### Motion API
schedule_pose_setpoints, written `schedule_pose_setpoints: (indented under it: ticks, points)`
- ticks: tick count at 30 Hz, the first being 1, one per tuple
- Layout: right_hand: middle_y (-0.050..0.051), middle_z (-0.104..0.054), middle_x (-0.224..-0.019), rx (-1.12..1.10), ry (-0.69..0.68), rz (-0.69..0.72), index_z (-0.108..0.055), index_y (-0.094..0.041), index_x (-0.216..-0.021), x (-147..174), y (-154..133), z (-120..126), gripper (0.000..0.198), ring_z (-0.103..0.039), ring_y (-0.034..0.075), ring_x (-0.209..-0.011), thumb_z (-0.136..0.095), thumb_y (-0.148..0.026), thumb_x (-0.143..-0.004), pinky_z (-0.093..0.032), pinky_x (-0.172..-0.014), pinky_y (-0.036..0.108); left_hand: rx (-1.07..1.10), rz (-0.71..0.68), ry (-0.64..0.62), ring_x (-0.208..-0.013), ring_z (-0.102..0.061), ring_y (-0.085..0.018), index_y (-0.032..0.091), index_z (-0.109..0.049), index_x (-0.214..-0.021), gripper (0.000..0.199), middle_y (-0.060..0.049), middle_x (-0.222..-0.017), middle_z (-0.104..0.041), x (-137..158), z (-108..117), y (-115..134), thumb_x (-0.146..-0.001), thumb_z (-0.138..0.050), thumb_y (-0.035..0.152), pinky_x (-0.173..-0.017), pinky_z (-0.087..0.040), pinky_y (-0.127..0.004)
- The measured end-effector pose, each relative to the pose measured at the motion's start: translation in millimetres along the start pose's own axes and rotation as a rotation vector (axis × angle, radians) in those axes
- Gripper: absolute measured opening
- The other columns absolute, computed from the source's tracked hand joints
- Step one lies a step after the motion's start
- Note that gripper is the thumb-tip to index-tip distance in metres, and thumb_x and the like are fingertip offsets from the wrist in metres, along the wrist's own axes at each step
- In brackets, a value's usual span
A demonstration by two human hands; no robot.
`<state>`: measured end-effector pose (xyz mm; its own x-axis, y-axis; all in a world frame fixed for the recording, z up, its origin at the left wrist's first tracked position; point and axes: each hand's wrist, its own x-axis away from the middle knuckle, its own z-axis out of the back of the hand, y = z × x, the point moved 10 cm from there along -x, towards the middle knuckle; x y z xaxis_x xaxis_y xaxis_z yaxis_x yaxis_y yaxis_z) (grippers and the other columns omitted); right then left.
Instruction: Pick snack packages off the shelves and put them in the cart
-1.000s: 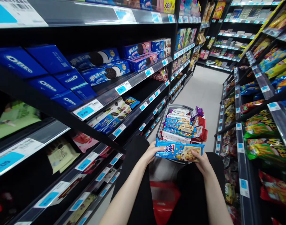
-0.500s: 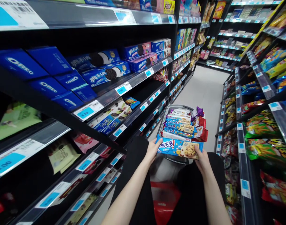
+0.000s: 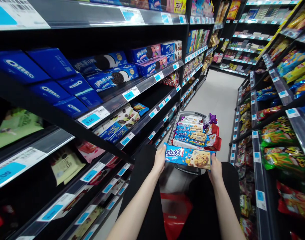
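Observation:
A blue box of chocolate chip cookies (image 3: 184, 157) is held level between my hands, its printed front facing me. My left hand (image 3: 159, 159) grips the box's left end, and my right hand (image 3: 215, 167) grips its right end. Just beyond the box stands a grey basket (image 3: 172, 124), partly hidden by what it holds. Several snack packs lie in it: blue cookie packs (image 3: 191, 135), red packs (image 3: 213, 140) at the right and a purple pack (image 3: 210, 119) at the far right corner.
On the left, shelves hold blue Oreo boxes (image 3: 21, 68) and sandwich cookie boxes (image 3: 113, 76). A black strap (image 3: 67, 123) slants across them. Snack bags (image 3: 279, 133) fill the right-hand rack. A red object (image 3: 176, 213) lies between my legs. The pale aisle floor (image 3: 214, 90) runs ahead.
The cookie box has shifted slightly left and tilted, its right end now a little lower. Both hands have moved with it, and the left thumb no longer covers its front.

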<state>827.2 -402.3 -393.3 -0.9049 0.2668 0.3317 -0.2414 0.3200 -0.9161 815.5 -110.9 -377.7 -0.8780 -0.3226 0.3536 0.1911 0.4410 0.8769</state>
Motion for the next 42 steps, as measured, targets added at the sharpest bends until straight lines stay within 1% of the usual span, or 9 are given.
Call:
schedule_pose_setpoints:
  ticks: [10, 17, 19, 22, 27, 30, 36, 39, 42]
  points:
    - [0.01, -0.069, -0.086, -0.052, -0.087, -0.076, -0.066, -0.012, -0.094, 2.6, -0.1, -8.8, 0.054, -0.064, 0.029, -0.088, -0.066, -0.057, -0.064, -0.053, -0.073, 0.037, 0.082, 0.132, -0.066, -0.077, -0.064, -0.023, 0.006, -0.066, -0.092, 0.056, -0.014, -0.084, -0.068, 0.7, -7.5, -10.0, -0.061, -0.07, 0.052, -0.069, -0.05, -0.03]
    - [0.01, -0.066, -0.101, 0.076, -0.097, 0.237, -0.064, -0.014, -0.109, 11.8, -36.4, -3.4, 0.057, -0.061, 0.026, -0.094, -0.052, -0.059, -0.076, -0.049, -0.08, 0.036, 0.063, 0.613, -0.449, -0.084, -0.062, -0.03, 0.017, -0.057, -0.113, 0.077, -0.015, -0.093, -0.066, 43.1, -42.0, -36.7, -0.066, -0.042, 0.076, -0.06, -0.051, -0.041]
    - [0.011, -0.067, -0.097, 0.013, -0.136, 0.254, -0.064, -0.014, -0.109, 14.6, -39.3, -5.0, 0.059, -0.061, 0.027, -0.095, -0.049, -0.061, -0.076, -0.048, -0.081, 0.038, 0.03, 0.544, -0.395, -0.08, -0.063, -0.028, 0.016, -0.057, -0.111, 0.066, -0.014, -0.091, -0.066, 39.2, -37.4, -32.8, -0.067, -0.053, 0.066, -0.058, -0.051, -0.039]
    - [0.01, -0.065, -0.103, -0.051, -0.266, 0.226, -0.062, -0.017, -0.111, 20.1, -40.5, -19.3, 0.058, -0.057, 0.028, -0.101, -0.052, -0.061, -0.075, -0.046, -0.083, 0.039, 0.002, 0.292, -0.323, -0.073, -0.062, -0.024, 0.015, -0.06, -0.105, 0.049, -0.011, -0.091, -0.064, 26.0, -31.5, -15.4, -0.066, -0.062, 0.044, -0.055, -0.051, -0.034]
    - [0.007, -0.061, -0.11, -0.11, -0.385, 0.096, -0.061, -0.022, -0.11, 28.6, -38.3, -37.0, 0.04, -0.056, 0.025, -0.103, -0.063, -0.04, -0.074, -0.045, -0.086, 0.038, -0.078, -0.188, -0.441, -0.085, -0.058, -0.023, 0.014, -0.065, -0.099, 0.037, -0.009, -0.099, -0.063, 27.4, -38.8, 26.9, -0.066, -0.061, 0.031, -0.069, -0.045, -0.029]
    - [0.007, -0.06, -0.113, -0.17, -0.404, 0.125, -0.061, -0.022, -0.108, 31.6, -45.2, -37.8, 0.036, -0.055, 0.025, -0.102, -0.064, -0.033, -0.073, -0.044, -0.087, 0.038, -0.115, -0.321, -0.469, -0.096, -0.055, -0.025, 0.014, -0.066, -0.095, 0.034, -0.008, -0.104, -0.062, 32.5, -40.1, 39.9, -0.065, -0.061, 0.029, -0.081, -0.04, -0.029]
    - [0.008, -0.059, -0.115, -0.177, -0.388, 0.157, -0.061, -0.021, -0.105, 29.6, -47.6, -34.1, 0.04, -0.055, 0.026, -0.102, -0.068, -0.033, -0.068, -0.044, -0.085, 0.037, -0.104, -0.337, -0.511, -0.106, -0.05, -0.029, 0.014, -0.066, -0.093, 0.033, -0.009, -0.107, -0.061, 34.4, -43.4, 42.2, -0.065, -0.062, 0.03, -0.09, -0.036, -0.033]
    - [0.01, -0.062, -0.107, -0.184, -0.318, 0.089, -0.06, -0.018, -0.102, 19.4, -36.7, -26.7, 0.047, -0.058, 0.026, -0.097, -0.067, -0.047, -0.067, -0.047, -0.079, 0.037, -0.07, -0.2, -0.544, -0.098, -0.054, -0.026, 0.014, -0.061, -0.104, 0.044, -0.009, -0.11, -0.058, 31.1, -47.6, 28.2, -0.065, -0.066, 0.034, -0.081, -0.045, -0.033]
    - [0.01, -0.066, -0.085, -0.106, -0.173, -0.104, -0.058, -0.016, -0.097, 8.7, -10.4, -11.8, 0.062, -0.063, 0.025, -0.08, -0.062, -0.066, -0.06, -0.05, -0.061, 0.033, -0.093, -0.035, -0.522, -0.085, -0.059, -0.022, 0.015, -0.051, -0.116, 0.062, -0.01, -0.108, -0.059, 24.1, -48.4, 8.1, -0.062, -0.071, 0.039, -0.064, -0.051, -0.03]
